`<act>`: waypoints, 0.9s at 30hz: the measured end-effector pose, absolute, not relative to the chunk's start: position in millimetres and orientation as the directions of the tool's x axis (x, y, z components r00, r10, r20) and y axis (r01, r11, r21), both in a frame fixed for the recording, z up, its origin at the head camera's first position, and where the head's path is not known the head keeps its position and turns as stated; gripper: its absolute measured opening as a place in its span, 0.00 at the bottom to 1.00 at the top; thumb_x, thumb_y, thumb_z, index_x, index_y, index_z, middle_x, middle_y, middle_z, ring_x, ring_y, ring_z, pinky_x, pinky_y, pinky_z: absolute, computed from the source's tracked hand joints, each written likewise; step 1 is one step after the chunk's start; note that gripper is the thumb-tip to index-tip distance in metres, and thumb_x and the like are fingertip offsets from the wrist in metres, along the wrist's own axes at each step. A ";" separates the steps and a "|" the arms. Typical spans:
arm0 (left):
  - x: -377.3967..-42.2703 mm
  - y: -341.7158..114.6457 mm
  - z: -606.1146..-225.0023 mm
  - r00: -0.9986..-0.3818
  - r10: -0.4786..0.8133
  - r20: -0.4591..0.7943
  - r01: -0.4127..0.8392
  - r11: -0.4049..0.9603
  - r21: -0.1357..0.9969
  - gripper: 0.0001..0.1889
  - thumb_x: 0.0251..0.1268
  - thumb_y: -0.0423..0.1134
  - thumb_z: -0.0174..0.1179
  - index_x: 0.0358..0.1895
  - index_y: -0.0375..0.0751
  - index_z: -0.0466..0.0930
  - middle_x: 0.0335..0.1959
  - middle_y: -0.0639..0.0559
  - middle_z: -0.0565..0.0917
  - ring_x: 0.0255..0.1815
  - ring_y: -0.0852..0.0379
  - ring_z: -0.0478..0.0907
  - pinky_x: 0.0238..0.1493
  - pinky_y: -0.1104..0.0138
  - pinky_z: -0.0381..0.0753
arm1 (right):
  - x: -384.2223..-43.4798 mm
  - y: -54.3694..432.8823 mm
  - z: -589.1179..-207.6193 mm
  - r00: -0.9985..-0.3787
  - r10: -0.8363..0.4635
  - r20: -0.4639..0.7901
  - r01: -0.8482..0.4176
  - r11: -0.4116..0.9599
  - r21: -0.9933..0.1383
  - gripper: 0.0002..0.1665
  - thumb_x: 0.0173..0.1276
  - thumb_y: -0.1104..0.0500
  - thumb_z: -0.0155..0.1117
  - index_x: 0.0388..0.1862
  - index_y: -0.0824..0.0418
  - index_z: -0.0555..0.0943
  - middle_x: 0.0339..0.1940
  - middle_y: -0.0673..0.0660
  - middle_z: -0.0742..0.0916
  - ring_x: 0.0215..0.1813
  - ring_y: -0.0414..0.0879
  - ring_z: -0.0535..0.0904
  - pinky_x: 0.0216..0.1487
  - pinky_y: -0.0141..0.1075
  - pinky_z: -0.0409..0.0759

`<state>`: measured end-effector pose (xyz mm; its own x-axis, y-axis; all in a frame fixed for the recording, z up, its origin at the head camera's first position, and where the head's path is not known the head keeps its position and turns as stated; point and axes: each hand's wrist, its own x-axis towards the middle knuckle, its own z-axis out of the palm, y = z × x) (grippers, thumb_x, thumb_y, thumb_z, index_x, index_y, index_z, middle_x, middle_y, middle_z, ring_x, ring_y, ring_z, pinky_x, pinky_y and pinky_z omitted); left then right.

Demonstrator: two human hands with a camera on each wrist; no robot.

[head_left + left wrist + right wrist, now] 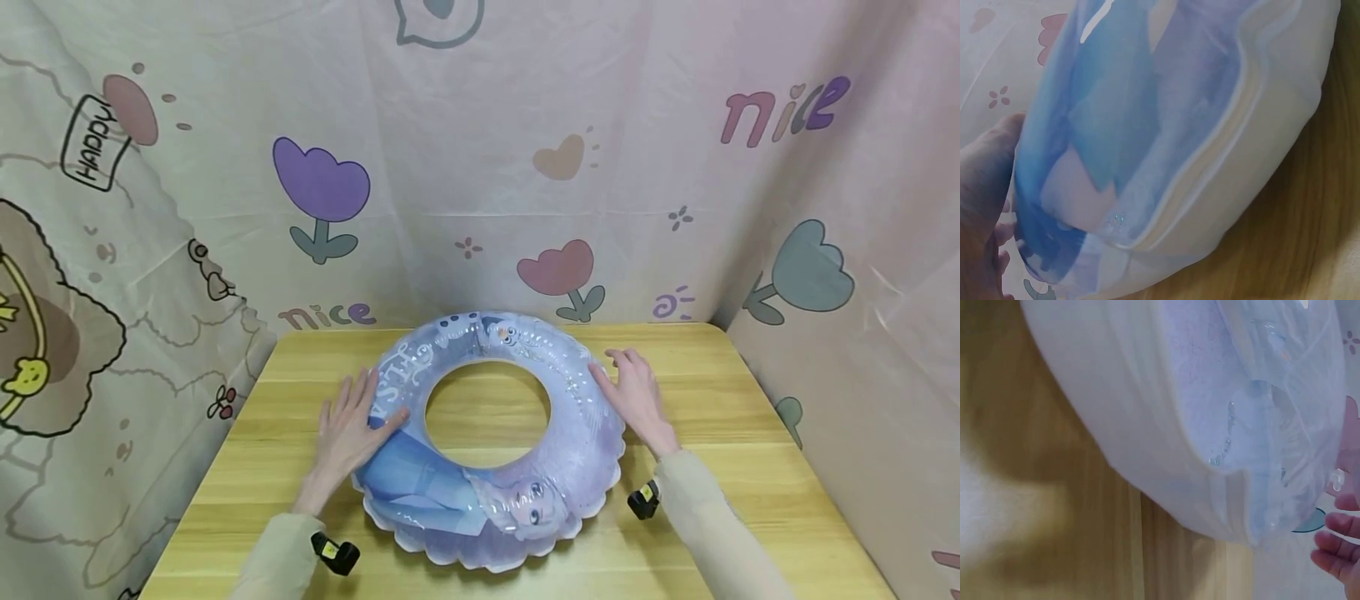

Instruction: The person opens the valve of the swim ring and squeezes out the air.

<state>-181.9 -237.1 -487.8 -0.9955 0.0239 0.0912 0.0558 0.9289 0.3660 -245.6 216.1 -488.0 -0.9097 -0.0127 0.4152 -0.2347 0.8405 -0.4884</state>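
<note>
Ring [577, 417] lies between left fingers [362, 392] and right fingers [637, 365].

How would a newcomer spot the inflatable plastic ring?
On the yellow wood-grain table, between a bare left hand and right hand, lies a glossy blue-lilac inflatable ring. Its open centre and scalloped edge set it apart from the purple tulip printed on the pale cloth backdrop.

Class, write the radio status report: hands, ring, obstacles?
Left hand touching swim ring; right hand at its right edge. Ring lying on table. No obstacle visible.
</note>
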 end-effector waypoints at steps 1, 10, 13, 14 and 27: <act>-181.8 -236.8 -488.9 -0.996 0.024 0.091 0.057 0.928 0.368 0.52 0.66 0.75 0.47 0.83 0.45 0.43 0.84 0.41 0.44 0.84 0.34 0.38 0.78 0.32 0.36 | -247.7 214.6 -488.5 -0.904 -0.004 0.427 -0.238 0.835 -0.497 0.28 0.69 0.48 0.68 0.54 0.71 0.82 0.43 0.69 0.85 0.41 0.62 0.81 0.42 0.52 0.80; -182.1 -236.6 -496.0 -0.995 0.016 0.094 0.051 0.926 0.374 0.54 0.64 0.75 0.49 0.82 0.43 0.45 0.84 0.40 0.46 0.85 0.36 0.39 0.78 0.33 0.37 | -256.4 204.2 -486.2 -0.895 0.040 0.445 -0.223 0.823 -0.523 0.15 0.64 0.55 0.74 0.34 0.67 0.85 0.27 0.62 0.87 0.29 0.54 0.81 0.35 0.46 0.79; -182.0 -236.9 -496.9 -0.996 0.014 0.092 0.047 0.926 0.375 0.54 0.64 0.76 0.49 0.83 0.44 0.44 0.84 0.41 0.46 0.85 0.36 0.39 0.78 0.32 0.37 | -257.5 202.5 -486.4 -0.898 0.061 0.437 -0.214 0.806 -0.552 0.13 0.64 0.56 0.73 0.31 0.66 0.85 0.26 0.62 0.88 0.29 0.54 0.83 0.36 0.47 0.80; -181.7 -236.9 -497.0 -0.996 0.013 0.091 0.046 0.925 0.376 0.54 0.64 0.76 0.49 0.83 0.44 0.44 0.84 0.41 0.46 0.85 0.36 0.39 0.78 0.32 0.37 | -257.9 202.3 -486.8 -0.895 0.068 0.440 -0.216 0.799 -0.561 0.12 0.63 0.57 0.73 0.30 0.66 0.85 0.26 0.62 0.88 0.29 0.54 0.83 0.35 0.47 0.81; -181.0 -237.0 -497.7 -0.996 0.006 0.091 0.039 0.929 0.368 0.54 0.64 0.76 0.48 0.83 0.45 0.45 0.84 0.42 0.46 0.85 0.36 0.39 0.78 0.32 0.37 | -259.0 203.5 -492.6 -0.885 0.136 0.445 -0.220 0.719 -0.659 0.10 0.64 0.60 0.71 0.27 0.65 0.85 0.23 0.61 0.88 0.24 0.47 0.79 0.30 0.30 0.73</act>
